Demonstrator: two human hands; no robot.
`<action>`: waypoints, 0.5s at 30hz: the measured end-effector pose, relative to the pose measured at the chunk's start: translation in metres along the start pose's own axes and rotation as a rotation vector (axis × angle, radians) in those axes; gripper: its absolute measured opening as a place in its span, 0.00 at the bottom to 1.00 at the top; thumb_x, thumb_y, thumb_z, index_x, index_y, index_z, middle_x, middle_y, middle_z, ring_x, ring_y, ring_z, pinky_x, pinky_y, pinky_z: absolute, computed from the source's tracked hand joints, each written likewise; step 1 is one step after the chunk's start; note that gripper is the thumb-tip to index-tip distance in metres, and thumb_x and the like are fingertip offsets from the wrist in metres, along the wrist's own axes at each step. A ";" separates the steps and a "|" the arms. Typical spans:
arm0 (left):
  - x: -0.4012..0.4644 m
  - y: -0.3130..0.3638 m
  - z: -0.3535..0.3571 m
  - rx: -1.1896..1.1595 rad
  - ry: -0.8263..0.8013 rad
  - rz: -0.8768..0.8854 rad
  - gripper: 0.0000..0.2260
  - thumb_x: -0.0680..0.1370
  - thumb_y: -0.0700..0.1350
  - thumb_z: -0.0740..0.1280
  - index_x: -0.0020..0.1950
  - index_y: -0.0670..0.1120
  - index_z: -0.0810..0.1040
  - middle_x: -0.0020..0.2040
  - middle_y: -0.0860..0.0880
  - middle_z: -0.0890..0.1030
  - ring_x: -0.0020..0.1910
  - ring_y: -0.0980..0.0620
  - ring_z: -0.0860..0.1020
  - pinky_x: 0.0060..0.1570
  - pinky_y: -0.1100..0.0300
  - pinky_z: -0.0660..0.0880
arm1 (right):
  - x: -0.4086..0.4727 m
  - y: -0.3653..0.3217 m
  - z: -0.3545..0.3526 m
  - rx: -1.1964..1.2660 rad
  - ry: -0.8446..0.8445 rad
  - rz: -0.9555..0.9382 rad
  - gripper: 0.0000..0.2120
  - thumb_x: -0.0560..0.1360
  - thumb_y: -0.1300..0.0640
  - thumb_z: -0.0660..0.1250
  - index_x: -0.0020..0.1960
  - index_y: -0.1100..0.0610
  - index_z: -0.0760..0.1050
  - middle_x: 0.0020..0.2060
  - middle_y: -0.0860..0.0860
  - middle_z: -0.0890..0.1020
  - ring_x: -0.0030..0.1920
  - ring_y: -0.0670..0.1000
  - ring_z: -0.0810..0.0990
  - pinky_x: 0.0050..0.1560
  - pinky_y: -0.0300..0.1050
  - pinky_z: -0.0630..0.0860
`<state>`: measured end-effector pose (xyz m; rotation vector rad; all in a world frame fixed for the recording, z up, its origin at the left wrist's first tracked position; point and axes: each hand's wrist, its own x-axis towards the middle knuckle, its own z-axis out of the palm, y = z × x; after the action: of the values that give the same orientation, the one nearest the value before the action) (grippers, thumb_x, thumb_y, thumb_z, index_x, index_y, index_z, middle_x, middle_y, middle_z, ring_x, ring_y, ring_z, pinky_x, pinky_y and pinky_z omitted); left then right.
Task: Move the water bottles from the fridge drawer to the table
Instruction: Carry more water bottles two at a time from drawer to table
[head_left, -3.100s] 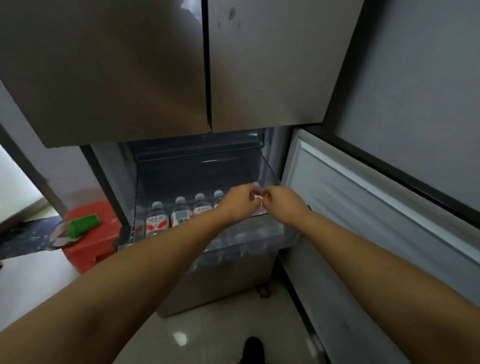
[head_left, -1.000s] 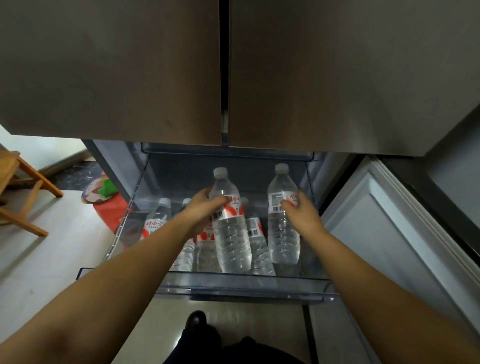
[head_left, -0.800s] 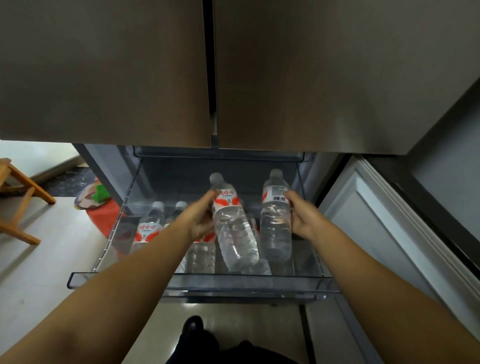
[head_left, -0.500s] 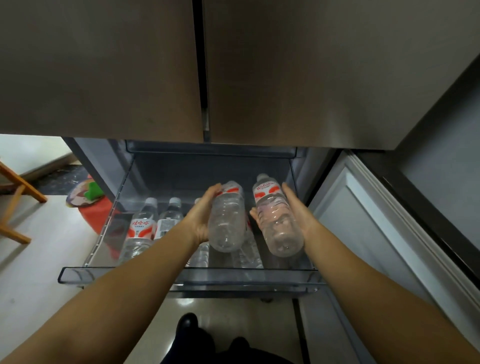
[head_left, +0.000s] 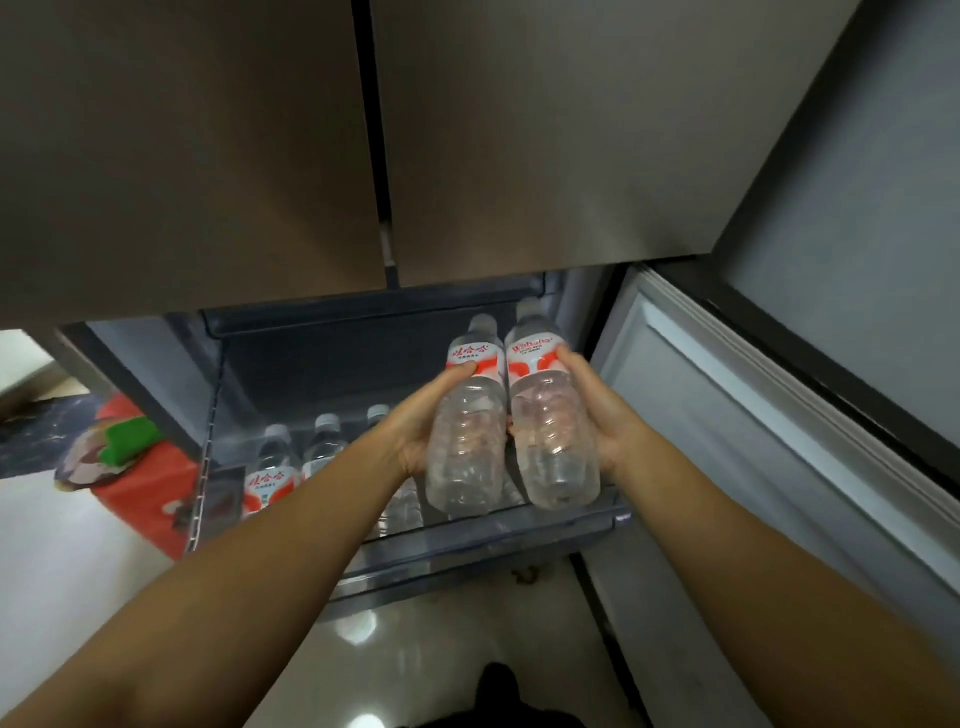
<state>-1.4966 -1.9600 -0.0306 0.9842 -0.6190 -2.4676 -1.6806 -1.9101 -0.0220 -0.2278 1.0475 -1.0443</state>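
My left hand (head_left: 415, 423) grips a clear water bottle (head_left: 467, 441) with a red and white label. My right hand (head_left: 605, 415) holds a second, matching bottle (head_left: 550, 431). Both bottles are tilted, bases toward me, side by side and touching, above the front right of the open fridge drawer (head_left: 467, 551). Several more bottles (head_left: 270, 467) stand upright in the drawer's left half, partly hidden behind my left forearm.
The shut upper fridge doors (head_left: 363, 156) hang overhead. An open lower door (head_left: 779, 467) stands at the right. A red stool (head_left: 150, 493) with a green item on it sits left of the drawer. Pale floor lies below, with my dark shoe (head_left: 498, 686) on it.
Both hands lifted their bottles out of the drawer, tipped them bases toward me and brought them together. The view shifted left.
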 end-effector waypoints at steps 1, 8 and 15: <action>-0.001 0.000 0.003 0.012 -0.022 -0.007 0.20 0.71 0.52 0.69 0.58 0.42 0.78 0.49 0.41 0.82 0.45 0.45 0.82 0.53 0.49 0.78 | -0.008 0.001 0.002 0.001 0.011 -0.026 0.30 0.72 0.42 0.70 0.67 0.58 0.74 0.60 0.59 0.81 0.58 0.59 0.81 0.62 0.57 0.75; -0.034 0.005 0.013 0.225 -0.127 -0.116 0.15 0.75 0.52 0.68 0.55 0.42 0.78 0.47 0.41 0.82 0.45 0.45 0.81 0.52 0.49 0.77 | -0.052 0.042 0.015 0.163 0.083 -0.190 0.28 0.71 0.42 0.68 0.65 0.57 0.72 0.42 0.57 0.82 0.41 0.57 0.83 0.45 0.53 0.81; -0.053 -0.025 0.030 0.583 -0.228 -0.058 0.10 0.76 0.47 0.69 0.56 0.46 0.77 0.42 0.45 0.85 0.38 0.48 0.83 0.42 0.54 0.80 | -0.110 0.096 0.004 0.088 0.247 -0.500 0.27 0.69 0.55 0.71 0.66 0.62 0.71 0.43 0.59 0.84 0.38 0.56 0.84 0.39 0.50 0.81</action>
<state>-1.4879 -1.9042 0.0040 0.9222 -1.4613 -2.5177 -1.6305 -1.7731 -0.0112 -0.3038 1.1930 -1.5979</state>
